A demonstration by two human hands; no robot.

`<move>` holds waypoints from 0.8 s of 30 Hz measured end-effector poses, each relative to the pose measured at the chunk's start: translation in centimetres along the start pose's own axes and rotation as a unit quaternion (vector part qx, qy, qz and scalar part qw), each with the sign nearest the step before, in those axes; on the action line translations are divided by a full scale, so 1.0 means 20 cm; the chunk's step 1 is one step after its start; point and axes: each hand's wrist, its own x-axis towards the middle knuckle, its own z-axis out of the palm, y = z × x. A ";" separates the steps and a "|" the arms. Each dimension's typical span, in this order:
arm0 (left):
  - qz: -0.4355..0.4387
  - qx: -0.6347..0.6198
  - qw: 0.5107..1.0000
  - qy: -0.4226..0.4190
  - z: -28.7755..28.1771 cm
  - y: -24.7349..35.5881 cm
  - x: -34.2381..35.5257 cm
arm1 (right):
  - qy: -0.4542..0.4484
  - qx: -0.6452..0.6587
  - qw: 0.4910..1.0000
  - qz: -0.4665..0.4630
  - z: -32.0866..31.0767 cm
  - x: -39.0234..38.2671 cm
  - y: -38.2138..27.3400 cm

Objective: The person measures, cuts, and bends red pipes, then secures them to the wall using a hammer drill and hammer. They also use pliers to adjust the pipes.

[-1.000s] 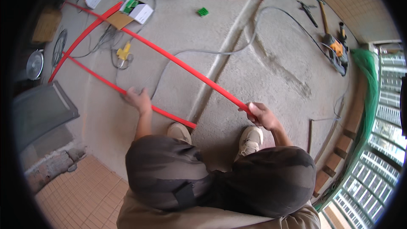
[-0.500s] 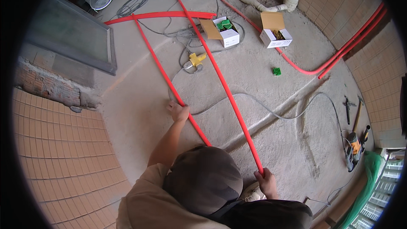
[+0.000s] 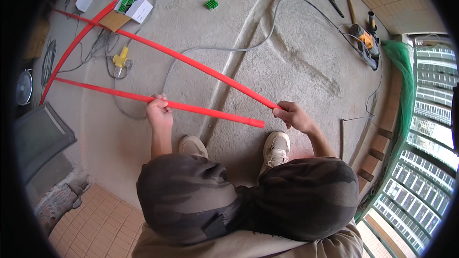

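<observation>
My left hand is closed around a red plastic pipe, whose slightly flared end lies out past the hand, between it and my right hand. In my right hand is the near end of a second, longer red pipe, pinched between thumb and fingers. The two pipes run away to the far left, spreading apart, and their near ends are close but not touching. Both far ends reach a thicker red pipe length on the floor.
A yellow tool or connector lies among grey cables. Open white boxes and a green block of small parts stand farther off. At right are a hammer, a rotary hammer drill and green netting. A groove crosses the concrete.
My view has swung to the right, so the pipes slant more sideways. The flared end of the left pipe, hidden before, now shows near my right hand. Both hands keep their pipes.
</observation>
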 end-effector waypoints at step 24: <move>0.100 -0.261 0.945 -0.169 0.41 0.39 0.21 | 0.336 -0.470 0.816 -0.034 -0.10 -0.69 0.46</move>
